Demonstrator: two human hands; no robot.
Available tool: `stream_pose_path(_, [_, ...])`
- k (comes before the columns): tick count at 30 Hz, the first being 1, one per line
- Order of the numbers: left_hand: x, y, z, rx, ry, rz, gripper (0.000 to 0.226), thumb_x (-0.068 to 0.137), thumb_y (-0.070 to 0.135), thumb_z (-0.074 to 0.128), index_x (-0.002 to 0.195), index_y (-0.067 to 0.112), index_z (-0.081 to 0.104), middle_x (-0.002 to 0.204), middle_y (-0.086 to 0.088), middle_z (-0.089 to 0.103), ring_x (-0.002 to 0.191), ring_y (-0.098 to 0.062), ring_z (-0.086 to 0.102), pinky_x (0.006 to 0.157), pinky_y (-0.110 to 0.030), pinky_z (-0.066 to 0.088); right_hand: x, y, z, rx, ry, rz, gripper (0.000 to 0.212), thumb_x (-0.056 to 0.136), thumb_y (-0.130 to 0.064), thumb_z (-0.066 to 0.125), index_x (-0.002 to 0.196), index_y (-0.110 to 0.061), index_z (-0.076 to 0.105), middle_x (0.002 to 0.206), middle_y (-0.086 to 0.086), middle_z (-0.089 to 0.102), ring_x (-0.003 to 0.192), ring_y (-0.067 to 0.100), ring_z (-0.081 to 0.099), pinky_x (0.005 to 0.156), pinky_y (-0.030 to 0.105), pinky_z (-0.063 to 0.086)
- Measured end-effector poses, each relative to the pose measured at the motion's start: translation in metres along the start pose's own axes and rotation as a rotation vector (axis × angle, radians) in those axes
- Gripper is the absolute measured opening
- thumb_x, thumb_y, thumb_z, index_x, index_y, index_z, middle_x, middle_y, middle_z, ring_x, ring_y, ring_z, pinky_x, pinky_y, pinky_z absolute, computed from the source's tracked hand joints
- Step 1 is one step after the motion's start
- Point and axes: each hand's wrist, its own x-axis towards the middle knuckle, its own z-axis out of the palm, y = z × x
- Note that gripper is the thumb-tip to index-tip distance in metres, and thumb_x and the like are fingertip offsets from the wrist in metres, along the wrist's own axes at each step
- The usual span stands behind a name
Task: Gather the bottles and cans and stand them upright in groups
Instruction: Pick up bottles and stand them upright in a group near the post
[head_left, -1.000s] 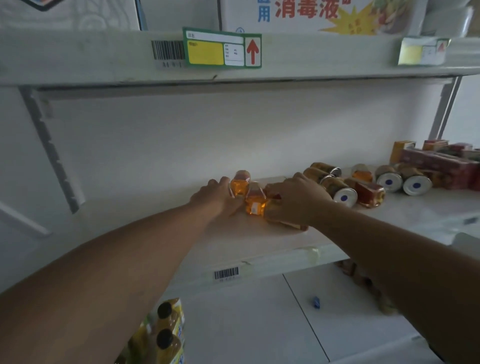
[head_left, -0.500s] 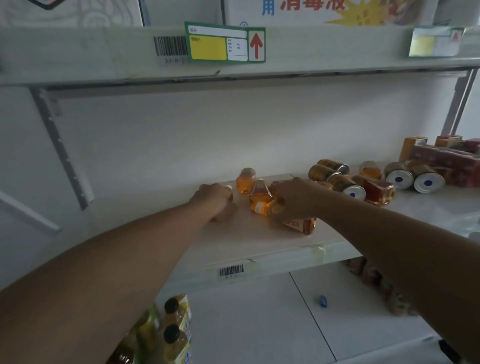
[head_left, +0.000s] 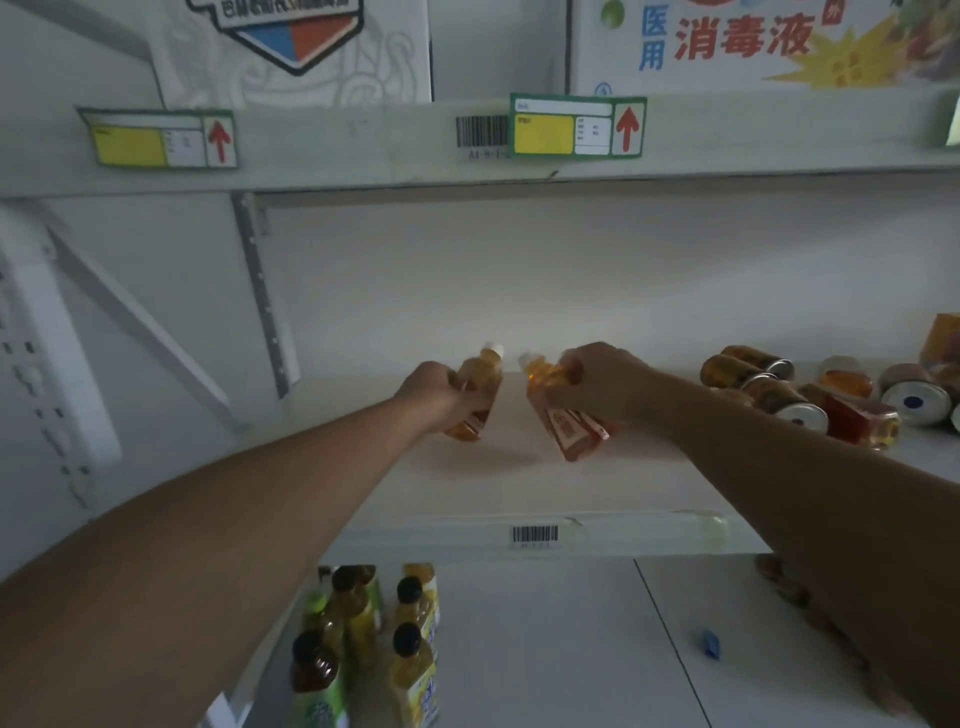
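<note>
My left hand (head_left: 436, 387) grips a small amber bottle (head_left: 480, 384) with a white cap, tilted over the white shelf (head_left: 498, 483). My right hand (head_left: 602, 379) holds a second amber bottle (head_left: 566, 421) with a red label, also tilted, its cap leaning toward the first. Both bottles are near the shelf's middle; whether they touch it I cannot tell. To the right, several cans (head_left: 779, 400) and another bottle (head_left: 857, 415) lie on their sides.
An upper shelf edge (head_left: 363, 140) with price tags hangs above. Cartons (head_left: 940, 338) sit at the far right. Below the shelf, several dark-capped bottles (head_left: 363, 634) stand upright at the lower left. A metal bracket (head_left: 260, 291) runs down the back wall.
Both hands have taken hold of amber bottles that lay on the shelf and raised them from lying flat to tilted. The camera view shifted leftward and upward.
</note>
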Motion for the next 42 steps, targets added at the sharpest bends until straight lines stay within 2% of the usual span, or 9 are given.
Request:
stream_pose_path(3, [-0.011, -0.011, -0.022, -0.119, 0.043, 0.048, 0.023, 0.087, 0.032, 0.088, 0.087, 0.016, 0.071, 0.079, 0.003, 0.075, 0.067, -0.010, 0.074, 0.057, -0.024, 0.054, 0.007, -0.018, 0.012, 0.189, 0.085, 0.032, 0.037, 0.087, -0.059, 0.080, 0.089, -0.023, 0.072, 0.085, -0.001, 0.077, 0.078, 0.019, 0.073, 0.063, 0.032, 0.052])
stream_pose_path(6, [-0.017, -0.021, -0.043, -0.216, 0.056, 0.061, 0.023, 0.088, 0.030, 0.087, 0.105, 0.019, 0.076, 0.103, -0.003, 0.080, 0.092, -0.019, 0.079, 0.078, -0.032, 0.062, 0.013, -0.032, 0.025, 0.382, 0.100, 0.001, 0.032, 0.090, -0.055, 0.079, 0.098, -0.025, 0.075, 0.092, -0.001, 0.080, 0.092, 0.023, 0.076, 0.080, 0.035, 0.061])
stream_pose_path(10, [-0.026, -0.039, -0.063, -0.281, 0.074, 0.071, 0.031, 0.089, 0.030, 0.089, 0.112, 0.028, 0.068, 0.117, 0.008, 0.073, 0.104, -0.008, 0.070, 0.076, -0.024, 0.050, 0.022, -0.046, 0.046, 0.608, 0.131, -0.080, 0.013, 0.099, -0.030, 0.078, 0.091, -0.032, 0.068, 0.073, -0.019, 0.072, 0.072, -0.017, 0.068, 0.053, 0.008, 0.051])
stream_pose_path(13, [-0.030, -0.055, -0.072, -0.309, 0.078, 0.036, 0.053, 0.089, 0.025, 0.090, 0.135, 0.018, 0.065, 0.130, 0.006, 0.072, 0.119, -0.013, 0.067, 0.097, -0.033, 0.053, 0.034, -0.054, 0.063, 0.751, 0.064, -0.077, 0.014, 0.102, -0.028, 0.074, 0.112, -0.031, 0.064, 0.105, -0.008, 0.072, 0.095, 0.008, 0.075, 0.072, 0.029, 0.062])
stream_pose_path(15, [-0.032, -0.064, -0.077, -0.304, 0.088, 0.001, 0.054, 0.092, 0.020, 0.087, 0.140, 0.015, 0.064, 0.134, 0.003, 0.071, 0.125, -0.018, 0.066, 0.110, -0.042, 0.051, 0.043, -0.059, 0.073, 0.793, 0.014, -0.071, 0.024, 0.105, -0.028, 0.071, 0.127, -0.028, 0.060, 0.115, -0.004, 0.070, 0.100, 0.015, 0.073, 0.071, 0.032, 0.061])
stream_pose_path(21, [-0.019, -0.090, -0.087, -0.285, 0.143, -0.052, 0.051, 0.099, 0.014, 0.078, 0.146, 0.013, 0.058, 0.140, -0.001, 0.068, 0.125, -0.020, 0.064, 0.087, -0.028, 0.049, 0.068, -0.071, 0.104, 0.869, -0.003, -0.084, 0.033, 0.105, -0.021, 0.071, 0.137, -0.020, 0.062, 0.121, 0.001, 0.071, 0.101, 0.016, 0.074, 0.068, 0.030, 0.062])
stream_pose_path(28, [0.028, -0.127, -0.105, -0.256, 0.069, -0.034, 0.053, 0.099, 0.009, 0.076, 0.149, 0.015, 0.057, 0.140, -0.005, 0.069, 0.129, -0.023, 0.064, 0.113, -0.046, 0.050, 0.109, -0.102, 0.144, 0.846, 0.018, -0.032, 0.033, 0.103, -0.021, 0.073, 0.134, -0.021, 0.062, 0.122, 0.002, 0.071, 0.106, 0.022, 0.075, 0.086, 0.045, 0.065])
stream_pose_path(35, [0.079, -0.152, -0.117, -0.185, 0.024, -0.013, 0.054, 0.097, 0.013, 0.079, 0.147, 0.021, 0.060, 0.137, -0.003, 0.072, 0.129, -0.026, 0.067, 0.116, -0.052, 0.049, 0.155, -0.127, 0.175, 0.850, 0.045, -0.065, 0.020, 0.103, -0.017, 0.072, 0.116, -0.030, 0.063, 0.116, -0.005, 0.071, 0.093, 0.010, 0.077, 0.067, 0.024, 0.061])
stream_pose_path(42, [0.113, -0.174, -0.128, -0.165, -0.012, 0.006, 0.052, 0.102, 0.014, 0.070, 0.151, 0.027, 0.055, 0.142, -0.001, 0.067, 0.135, -0.020, 0.061, 0.118, -0.051, 0.047, 0.196, -0.138, 0.198, 0.817, 0.032, -0.072, 0.038, 0.105, -0.020, 0.070, 0.139, -0.025, 0.054, 0.123, -0.008, 0.067, 0.099, 0.003, 0.072, 0.065, 0.016, 0.058])
